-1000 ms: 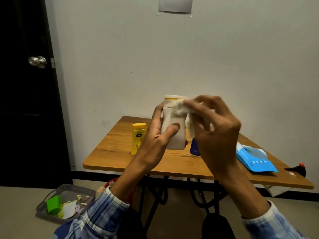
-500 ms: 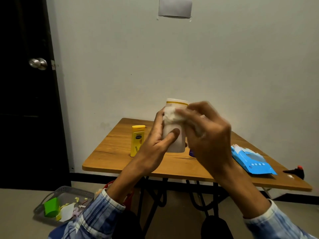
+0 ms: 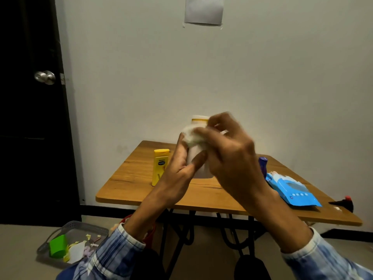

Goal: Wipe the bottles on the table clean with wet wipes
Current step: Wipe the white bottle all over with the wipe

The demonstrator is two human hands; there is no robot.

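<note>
Bottle in hand: white bottle point(image 3: 201, 170) with a gold band under its cap, upright in front of the surface point(image 3: 131, 178); I cannot tell whether its base rests there.
Left hand: the left hand point(image 3: 181, 168) wraps the bottle's body, thumb across the front.
Right hand: the right hand point(image 3: 228, 156) pinches a bunched wet wipe point(image 3: 191, 136) against the bottle's shoulder. It is blurred, so likely mid-stroke.
Change: a second ago the wipe sat up at the cap, toward 1 o'clock. Now it is lower, at 10 o'clock.
Meaning: the cap looks done and the body is next; two more bottles wait.
Neighbours: yellow bottle point(image 3: 160, 166) at 9 o'clock, blue bottle point(image 3: 263, 166) at 3 o'clock, wipes pack point(image 3: 292, 188) at 4 o'clock.
Edges and room: the near edge runs under both wrists at 6 o'clock. Bare wood lies left of the yellow bottle, and a black tool point(image 3: 343, 203) sits near the right corner.
</note>
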